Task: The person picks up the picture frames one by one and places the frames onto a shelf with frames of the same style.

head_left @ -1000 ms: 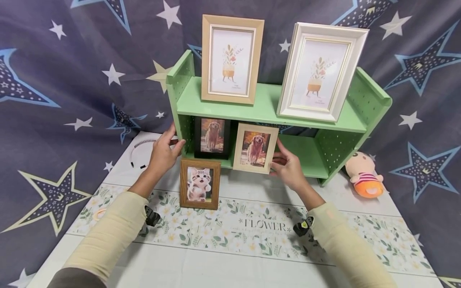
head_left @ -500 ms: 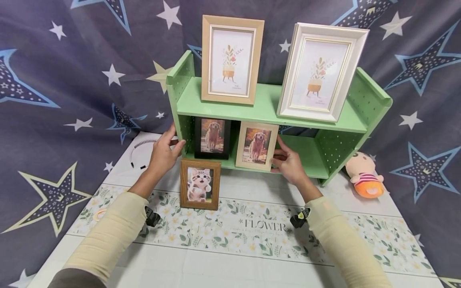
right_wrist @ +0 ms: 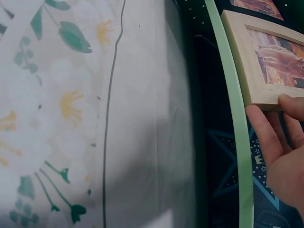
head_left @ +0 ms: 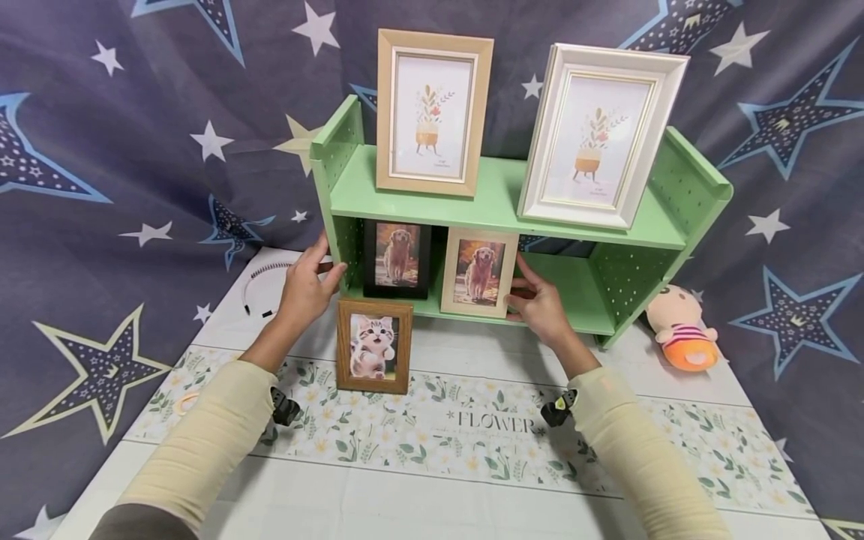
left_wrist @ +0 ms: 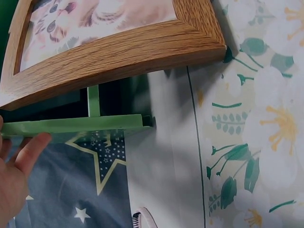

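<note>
The green shelf is gripped at its left side panel — presumably to steady it. The pale wooden frame stands upright at the front of the lower tier, right of the black frame. Left hand: thumb at the panel's front edge, fingers outside. Right hand: thumb and fingers pinch the pale frame's lower right corner — apparently for alignment.

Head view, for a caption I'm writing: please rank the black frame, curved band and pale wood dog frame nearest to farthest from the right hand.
1. Pale wood dog frame, its right edge held by the right hand.
2. Black frame, left of it, in the green shelf.
3. Curved band, past the shelf's left end.
</note>
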Tool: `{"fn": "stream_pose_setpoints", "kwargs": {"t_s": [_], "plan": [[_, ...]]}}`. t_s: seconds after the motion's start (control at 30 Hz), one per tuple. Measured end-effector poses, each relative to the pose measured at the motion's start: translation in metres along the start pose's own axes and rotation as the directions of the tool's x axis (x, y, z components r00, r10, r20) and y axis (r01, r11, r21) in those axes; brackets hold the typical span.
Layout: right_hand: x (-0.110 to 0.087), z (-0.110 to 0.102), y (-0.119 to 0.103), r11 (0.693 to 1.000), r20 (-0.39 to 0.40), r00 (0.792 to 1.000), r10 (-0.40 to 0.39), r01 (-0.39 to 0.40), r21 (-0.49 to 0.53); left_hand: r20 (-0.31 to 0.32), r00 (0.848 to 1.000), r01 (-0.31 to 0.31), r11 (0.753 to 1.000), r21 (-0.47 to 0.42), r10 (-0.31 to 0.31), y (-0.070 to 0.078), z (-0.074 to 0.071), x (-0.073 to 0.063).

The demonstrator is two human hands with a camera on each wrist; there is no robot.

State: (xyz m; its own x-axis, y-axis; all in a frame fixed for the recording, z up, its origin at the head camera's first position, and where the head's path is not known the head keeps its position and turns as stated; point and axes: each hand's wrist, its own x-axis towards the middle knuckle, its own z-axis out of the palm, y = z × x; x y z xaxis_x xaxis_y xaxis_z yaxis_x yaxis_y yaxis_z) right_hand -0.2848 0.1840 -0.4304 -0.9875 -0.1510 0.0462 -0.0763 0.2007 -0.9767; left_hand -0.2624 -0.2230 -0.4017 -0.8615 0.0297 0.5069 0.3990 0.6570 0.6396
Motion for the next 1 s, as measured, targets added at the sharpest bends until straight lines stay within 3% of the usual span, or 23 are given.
{"fn": "stream_pose_setpoints", "kwargs": {"t_s": [1.0], "plan": [[0.0006,0.0041,-0.0036,0.999,-0.051,0.999,0.002,-0.005,-0.053,-0.007,1.000,-0.011,1.000,-0.005,0.011,-0.0008,0.0002,0.0004]]}}
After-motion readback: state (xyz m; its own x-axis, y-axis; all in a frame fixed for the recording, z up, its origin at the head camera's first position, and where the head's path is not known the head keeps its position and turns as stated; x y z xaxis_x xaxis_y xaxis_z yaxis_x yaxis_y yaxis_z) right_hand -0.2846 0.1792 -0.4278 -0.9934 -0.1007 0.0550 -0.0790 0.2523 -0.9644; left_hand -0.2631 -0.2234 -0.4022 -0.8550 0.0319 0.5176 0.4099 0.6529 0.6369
